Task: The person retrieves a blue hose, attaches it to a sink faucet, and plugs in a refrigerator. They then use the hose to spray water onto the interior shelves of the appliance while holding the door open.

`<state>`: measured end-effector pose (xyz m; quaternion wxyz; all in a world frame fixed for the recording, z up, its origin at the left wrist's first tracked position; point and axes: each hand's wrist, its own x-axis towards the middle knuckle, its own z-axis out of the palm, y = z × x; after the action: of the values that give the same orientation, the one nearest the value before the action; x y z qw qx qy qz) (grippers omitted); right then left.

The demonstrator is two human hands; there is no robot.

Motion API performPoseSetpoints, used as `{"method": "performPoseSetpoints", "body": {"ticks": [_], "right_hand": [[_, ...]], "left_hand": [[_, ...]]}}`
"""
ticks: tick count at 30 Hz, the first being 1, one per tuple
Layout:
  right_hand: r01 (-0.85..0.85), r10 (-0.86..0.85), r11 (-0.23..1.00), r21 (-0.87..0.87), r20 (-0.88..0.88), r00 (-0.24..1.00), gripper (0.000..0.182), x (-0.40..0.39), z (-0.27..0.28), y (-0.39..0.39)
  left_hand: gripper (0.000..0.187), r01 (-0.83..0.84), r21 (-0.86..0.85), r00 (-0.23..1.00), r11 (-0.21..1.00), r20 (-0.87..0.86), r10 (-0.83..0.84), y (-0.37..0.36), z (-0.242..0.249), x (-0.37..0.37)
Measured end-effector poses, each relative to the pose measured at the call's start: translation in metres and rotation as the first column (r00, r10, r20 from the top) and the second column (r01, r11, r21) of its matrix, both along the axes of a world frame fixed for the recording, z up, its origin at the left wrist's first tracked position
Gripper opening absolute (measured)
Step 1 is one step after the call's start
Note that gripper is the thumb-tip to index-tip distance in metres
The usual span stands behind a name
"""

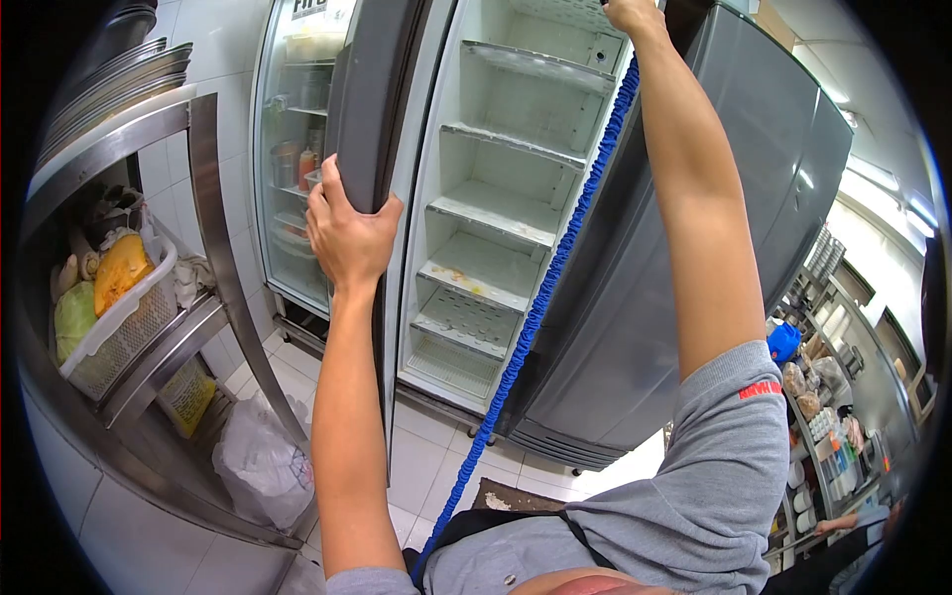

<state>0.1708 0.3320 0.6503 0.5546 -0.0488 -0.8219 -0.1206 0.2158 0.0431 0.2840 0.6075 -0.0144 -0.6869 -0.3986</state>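
Observation:
My left hand (349,236) grips the edge of the grey refrigerator door (372,109), fingers on its far side and thumb on the near side. The door stands open beside a tall white refrigerator interior (496,213) with several stained, bare shelves. My right hand (637,14) is raised to the top edge of the view, closed near the upper corner of the interior. A small dark bit shows at its fingers, but what it holds is cut off. A blue expandable hose (540,307) runs from by my right wrist down to my body.
Left, a metal rack (203,149) carries stacked trays (119,94) and a white basket (119,342) of vegetables. A plastic bag (263,461) sits on the floor. A glass-door fridge (297,149) stands behind; right are a grey cabinet (635,327), stocked shelves and another person's arm (843,523).

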Motion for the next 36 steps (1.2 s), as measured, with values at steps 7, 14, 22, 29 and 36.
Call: {"method": "performPoseSetpoints", "body": {"ticks": [7, 14, 22, 29, 36], "right_hand": [[-0.018, 0.018, 1.000, -0.005, 0.013, 1.000, 0.021, 0.001, -0.005, 0.003], [-0.069, 0.070, 0.997, -0.026, 0.029, 0.997, 0.021, 0.007, -0.010, -0.006], [-0.046, 0.046, 0.999, -0.022, 0.010, 0.999, 0.021, 0.007, -0.009, -0.004], [0.011, -0.011, 1.000, -0.028, -0.013, 1.000, 0.022, 0.015, -0.011, 0.003], [0.011, -0.011, 0.997, -0.081, 0.002, 1.000, 0.022, 0.025, -0.016, 0.015]], "left_hand": [[0.079, -0.019, -0.012, 0.999, 1.000, 0.030, 0.019, -0.001, 0.001, 0.003], [0.079, -0.016, -0.023, 0.999, 1.000, 0.035, 0.016, -0.002, 0.002, 0.004], [0.077, -0.029, 0.007, 0.999, 1.000, -0.015, 0.029, 0.001, 0.000, 0.001], [0.077, -0.018, 0.002, 1.000, 1.000, -0.015, 0.018, 0.000, 0.000, 0.001], [0.077, -0.010, 0.005, 1.000, 1.000, 0.002, 0.010, 0.001, 0.000, 0.001]]}}
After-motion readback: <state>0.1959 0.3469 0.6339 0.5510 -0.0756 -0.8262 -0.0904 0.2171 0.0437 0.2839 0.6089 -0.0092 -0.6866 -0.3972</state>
